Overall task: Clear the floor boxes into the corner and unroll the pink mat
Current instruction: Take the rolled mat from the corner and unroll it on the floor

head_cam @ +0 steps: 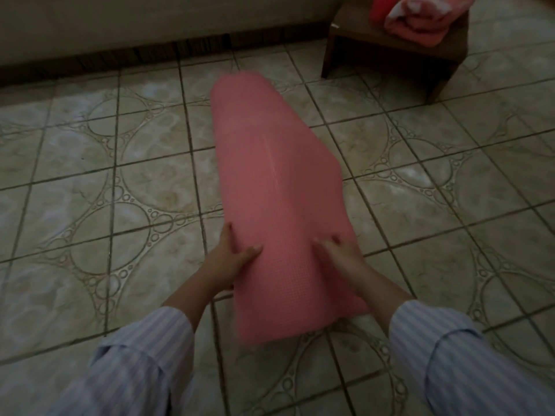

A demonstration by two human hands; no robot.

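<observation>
The pink mat (270, 181) is rolled into a thick tube that runs away from me over the tiled floor, its near end below my hands. My left hand (229, 262) grips the roll's left side, thumb on top and fingers wrapped round the edge. On the right side my right hand (345, 259) holds the roll with its fingers curled on the upper surface. The picture is blurred around the mat's edges. No boxes are in view.
A low wooden stool (390, 46) stands at the back right with folded pink towels (420, 19) on it. A light wall with a dark skirting (120, 55) runs across the back. Patterned floor tiles (105, 175) spread to the left and right of the mat.
</observation>
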